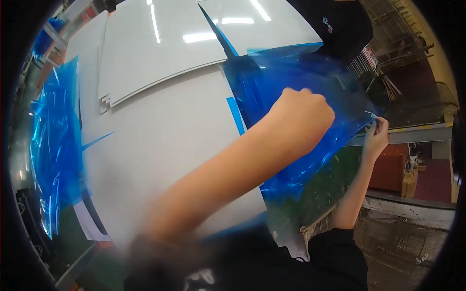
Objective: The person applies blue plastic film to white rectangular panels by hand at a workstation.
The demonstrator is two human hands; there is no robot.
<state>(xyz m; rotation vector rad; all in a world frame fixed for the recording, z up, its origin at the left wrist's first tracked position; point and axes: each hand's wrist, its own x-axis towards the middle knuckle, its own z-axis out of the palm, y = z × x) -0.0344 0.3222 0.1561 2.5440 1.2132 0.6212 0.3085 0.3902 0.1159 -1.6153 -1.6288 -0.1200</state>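
Our left hand (pixel 303 114) is clenched on a bunch of the blue film (pixel 272 77) crumpled over the right end of the white panel (pixel 165 140). Our right hand (pixel 376 135) pinches the film's outer edge beyond the panel, seemingly to hold the sheet taut between two grips. The left fingers hide behind the knuckles, the forearm is blurred, and we cannot tell how much film clings underneath.

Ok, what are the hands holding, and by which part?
The blue film: the left hand grips a bunched fold mid-sheet, the right hand pinches its right edge.
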